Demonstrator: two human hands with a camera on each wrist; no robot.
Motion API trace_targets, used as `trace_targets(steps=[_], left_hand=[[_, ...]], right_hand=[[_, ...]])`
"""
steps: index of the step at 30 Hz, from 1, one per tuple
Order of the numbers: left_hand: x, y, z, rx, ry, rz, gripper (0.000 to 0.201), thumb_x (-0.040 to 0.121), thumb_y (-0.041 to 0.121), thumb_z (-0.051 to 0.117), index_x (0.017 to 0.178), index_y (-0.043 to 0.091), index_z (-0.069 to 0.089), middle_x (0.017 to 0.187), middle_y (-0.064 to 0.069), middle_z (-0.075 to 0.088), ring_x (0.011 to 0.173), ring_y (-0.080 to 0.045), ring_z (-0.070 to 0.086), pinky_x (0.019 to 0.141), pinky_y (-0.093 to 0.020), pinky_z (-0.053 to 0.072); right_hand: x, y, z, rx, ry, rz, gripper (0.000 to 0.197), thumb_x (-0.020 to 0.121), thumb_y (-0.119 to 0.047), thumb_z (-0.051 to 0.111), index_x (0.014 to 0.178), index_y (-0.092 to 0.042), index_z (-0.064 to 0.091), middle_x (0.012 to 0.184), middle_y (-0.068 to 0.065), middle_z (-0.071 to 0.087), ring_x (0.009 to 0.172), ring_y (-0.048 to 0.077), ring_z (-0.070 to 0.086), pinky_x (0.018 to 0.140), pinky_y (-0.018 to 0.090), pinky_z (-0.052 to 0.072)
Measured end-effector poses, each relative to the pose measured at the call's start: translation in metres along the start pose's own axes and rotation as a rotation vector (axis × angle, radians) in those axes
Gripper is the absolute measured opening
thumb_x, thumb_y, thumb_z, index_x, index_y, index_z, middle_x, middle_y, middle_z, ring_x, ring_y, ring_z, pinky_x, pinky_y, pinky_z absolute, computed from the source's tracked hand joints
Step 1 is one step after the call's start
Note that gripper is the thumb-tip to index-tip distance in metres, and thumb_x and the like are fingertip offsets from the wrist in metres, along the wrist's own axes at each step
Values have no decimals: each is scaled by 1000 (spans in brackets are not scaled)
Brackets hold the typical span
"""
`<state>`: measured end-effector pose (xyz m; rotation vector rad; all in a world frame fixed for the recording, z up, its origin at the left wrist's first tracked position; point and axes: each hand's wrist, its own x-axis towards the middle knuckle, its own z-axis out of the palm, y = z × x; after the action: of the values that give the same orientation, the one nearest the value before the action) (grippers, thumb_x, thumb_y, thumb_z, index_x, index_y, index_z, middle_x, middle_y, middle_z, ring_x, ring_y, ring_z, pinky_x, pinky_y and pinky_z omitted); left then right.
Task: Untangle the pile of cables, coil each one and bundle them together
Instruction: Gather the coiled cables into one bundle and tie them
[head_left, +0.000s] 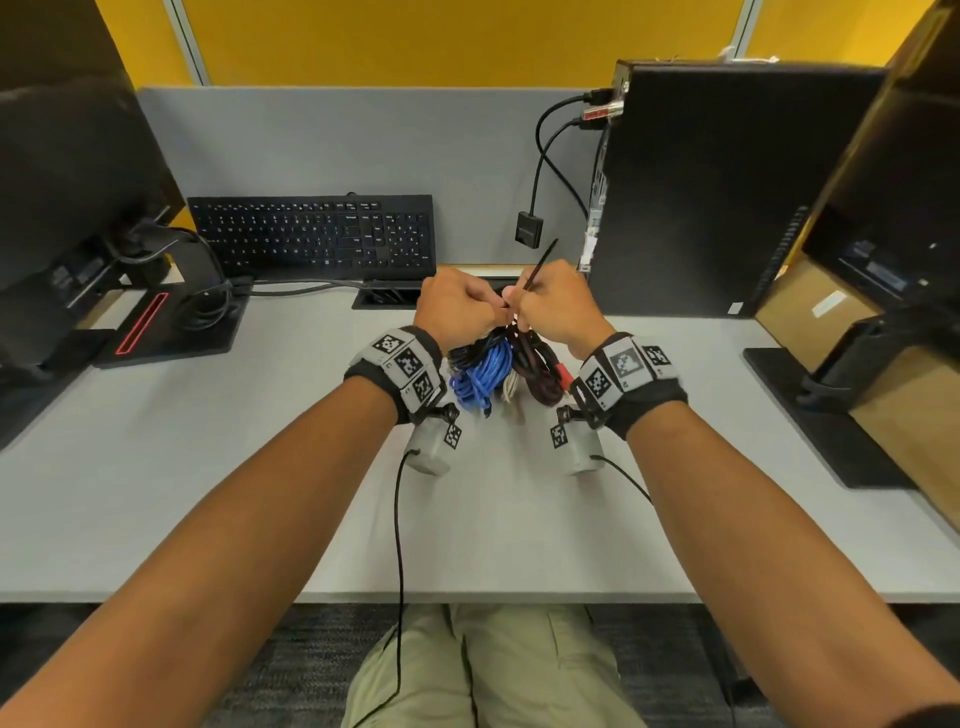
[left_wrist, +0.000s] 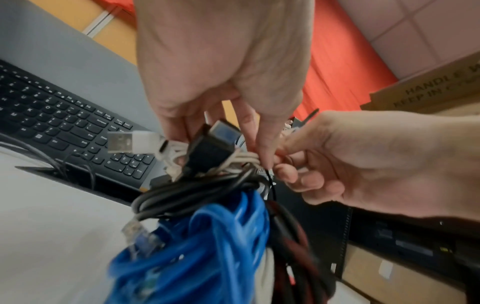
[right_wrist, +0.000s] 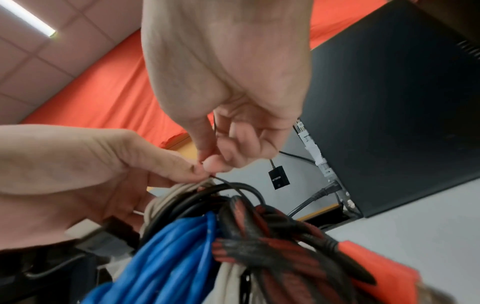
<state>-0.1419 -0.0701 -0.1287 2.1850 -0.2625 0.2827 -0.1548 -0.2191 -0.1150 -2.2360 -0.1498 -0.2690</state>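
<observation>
- Bundle (head_left: 498, 364) of coiled cables held just above the desk (head_left: 260, 493), between both wrists, in front of the keyboard (head_left: 311, 236).
- Blue cable (head_left: 480, 376): smooth round jacket, many loops, clear plug (left_wrist: 135, 230) at one end.
- Red-and-black cable (right_wrist: 262, 232): braided weave, thick, with a red plug (right_wrist: 374, 265).
- Black cable (left_wrist: 187, 193): glossy, looped across the top; white cable (left_wrist: 233, 159) thin and matte, with a flat metal USB plug (left_wrist: 119, 142).
- Thin black tie (head_left: 537, 265): stiff, narrow strip wrapped over the coils' top, free end sticking up and away.
- Left hand (head_left: 460, 306): fingers curled, thumb and forefinger pinching the tie at the bundle's top, touching the right hand.
- Right hand (head_left: 558, 306): fingers curled, thumb and forefinger pinching the tie's free end.
- Further out: upright black computer case (head_left: 727, 197) on the right, monitor stand (head_left: 171, 332) on the left, grey partition (head_left: 337, 145) behind.
</observation>
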Motion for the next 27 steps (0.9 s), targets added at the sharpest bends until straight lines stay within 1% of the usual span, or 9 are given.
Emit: trace_targets(steps=[5,10,12,14,16,20,22,24,27], left_hand=[[4,10,-4,109,-54,5,7,71,16,86,73,14,80,61,10,67,60,-6,59,69,-27,54],[1,13,-4,200,-128,28,12,75,16,83,69,19,74,73,6,72,77,-14,68,82,-38,58],[-1,19,-1,213,-120,36,17,76,14,82,65,20,70,76,3,73,80,-16,68,84,-39,58],[-1,22,3,209,-117,23,20,75,12,81,63,18,67,78,-3,73,82,-20,68,84,-39,58],[-2,24,7,157,-115,-2,11,74,9,82,70,8,72,79,-8,73,82,-23,68,80,-36,58],[0,24,10,68,-125,-63,12,70,5,83,77,2,74,69,-6,66,70,-17,61,59,-21,50],[0,21,9,24,-122,-73,15,70,3,84,79,-4,74,71,-9,65,70,-16,58,68,-28,53],[1,15,5,-7,-107,-59,14,73,6,86,77,-2,75,74,-8,68,70,-13,59,74,-30,53],[-1,9,-3,191,-74,57,11,79,25,83,86,17,79,89,4,72,91,-14,65,90,-34,50]], right_hand=[[0,9,-2,152,98,97,32,93,-17,65,62,-13,67,55,5,63,49,4,51,61,28,43],[-8,19,-2,222,209,144,30,92,-18,67,64,-11,68,51,0,63,47,2,54,56,24,42],[-5,11,-5,159,210,68,28,92,-16,66,68,-2,69,56,8,67,53,5,58,59,29,48],[0,2,-8,81,176,-20,29,90,-13,64,71,9,66,66,21,69,62,17,60,67,38,55],[3,-7,-8,-11,141,-92,31,89,-11,63,66,10,61,65,23,67,62,24,59,71,42,56],[6,-17,-6,-234,106,-160,43,89,-17,64,50,-12,45,52,1,49,51,17,45,77,37,51],[8,-13,-7,-182,115,-148,37,89,-16,64,56,-2,56,56,11,59,58,27,55,77,40,53],[7,-1,-12,-72,134,-85,30,91,-15,64,67,3,64,64,18,67,68,32,64,77,40,54],[2,10,-17,78,59,1,30,96,-15,62,67,-8,64,63,11,68,56,18,60,61,34,51]])
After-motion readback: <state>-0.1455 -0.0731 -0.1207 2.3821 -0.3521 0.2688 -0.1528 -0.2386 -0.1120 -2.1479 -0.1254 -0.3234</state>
